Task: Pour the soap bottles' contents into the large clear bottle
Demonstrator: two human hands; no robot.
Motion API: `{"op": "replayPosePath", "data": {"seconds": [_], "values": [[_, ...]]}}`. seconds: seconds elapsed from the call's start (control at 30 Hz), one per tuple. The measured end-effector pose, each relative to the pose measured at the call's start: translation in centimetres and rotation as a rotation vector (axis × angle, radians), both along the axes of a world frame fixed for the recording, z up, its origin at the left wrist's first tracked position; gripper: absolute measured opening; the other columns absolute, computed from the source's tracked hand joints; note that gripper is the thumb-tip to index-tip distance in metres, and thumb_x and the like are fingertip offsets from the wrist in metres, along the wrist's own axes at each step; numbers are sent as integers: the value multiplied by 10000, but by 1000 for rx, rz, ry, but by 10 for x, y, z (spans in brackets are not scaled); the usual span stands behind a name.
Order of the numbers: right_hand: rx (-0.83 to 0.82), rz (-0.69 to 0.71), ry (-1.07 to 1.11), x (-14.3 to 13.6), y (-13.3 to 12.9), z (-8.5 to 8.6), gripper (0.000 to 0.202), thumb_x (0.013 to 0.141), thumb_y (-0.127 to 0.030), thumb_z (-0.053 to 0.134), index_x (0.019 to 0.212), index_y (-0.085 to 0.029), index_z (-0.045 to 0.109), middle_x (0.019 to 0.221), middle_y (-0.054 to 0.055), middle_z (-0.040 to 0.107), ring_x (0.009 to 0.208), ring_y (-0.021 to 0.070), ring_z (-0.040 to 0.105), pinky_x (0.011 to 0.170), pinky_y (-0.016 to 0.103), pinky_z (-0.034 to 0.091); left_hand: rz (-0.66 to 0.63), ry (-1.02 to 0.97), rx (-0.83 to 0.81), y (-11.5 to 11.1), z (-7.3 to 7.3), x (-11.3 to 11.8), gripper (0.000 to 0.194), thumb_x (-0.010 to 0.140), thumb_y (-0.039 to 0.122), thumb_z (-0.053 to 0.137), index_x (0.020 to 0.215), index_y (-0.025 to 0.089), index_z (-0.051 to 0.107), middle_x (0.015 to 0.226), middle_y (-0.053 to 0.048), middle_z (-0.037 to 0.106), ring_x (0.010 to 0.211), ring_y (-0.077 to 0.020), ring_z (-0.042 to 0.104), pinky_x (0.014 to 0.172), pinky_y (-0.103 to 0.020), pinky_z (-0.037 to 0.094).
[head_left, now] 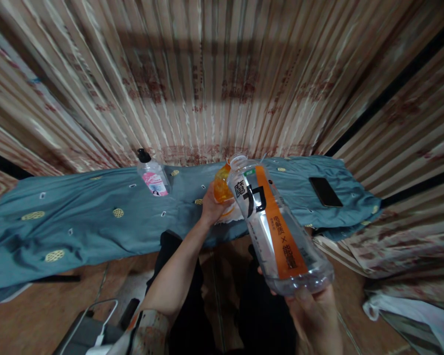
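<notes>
My right hand (314, 305) grips a large clear plastic bottle (277, 227) by its base. The bottle has an orange and black label, its mouth is uncapped, and it tilts up and to the left, close to the camera. My left hand (212, 204) is wrapped round an orange container (222, 185) just beyond the bottle's neck. That container is partly hidden by the bottle, so I cannot make out its exact kind. Below it lies something white and orange (230, 214), like crumpled paper or plastic, on the teal cloth.
A pump bottle (154, 178) with a pink label and black top stands left on the teal cloth (96, 207). At the right lies a black phone (324, 192). Patterned curtains (207, 74) hang behind. A white cable (109, 315) is at lower left, a white bag (410, 315) at lower right.
</notes>
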State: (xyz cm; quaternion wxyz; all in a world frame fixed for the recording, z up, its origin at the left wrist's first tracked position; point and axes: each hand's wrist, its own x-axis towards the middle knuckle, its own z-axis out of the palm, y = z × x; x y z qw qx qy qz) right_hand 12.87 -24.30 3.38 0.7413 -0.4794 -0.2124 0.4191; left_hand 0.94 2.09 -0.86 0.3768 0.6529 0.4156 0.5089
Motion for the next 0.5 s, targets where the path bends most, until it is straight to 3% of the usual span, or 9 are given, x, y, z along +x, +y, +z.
{"op": "replayPosePath", "data": {"seconds": [0.13,0.3,0.5], "values": [[-3,-3,-7,1,1,-4,627,652,-240,968,1213,-329,703,1007,44,808,1129,363,754,857,473,651,6,-7,5,1,-3,0,538,601,190,884,1062,208,607,997,-21,748,883,-212,721,840,-364,602],[21,18,0,4,0,-10,644,679,-244,962,1259,-341,700,1056,46,821,1165,365,743,943,517,630,16,33,17,2,-4,-1,520,616,224,879,1063,199,614,1007,-30,744,924,-227,728,862,-379,600],[-3,11,-127,4,-1,-16,791,650,-279,980,1363,-351,647,1423,92,698,1250,393,693,968,550,622,10,21,30,2,-4,-2,519,617,221,868,1067,208,609,1005,-20,748,910,-222,729,848,-378,602]]}}
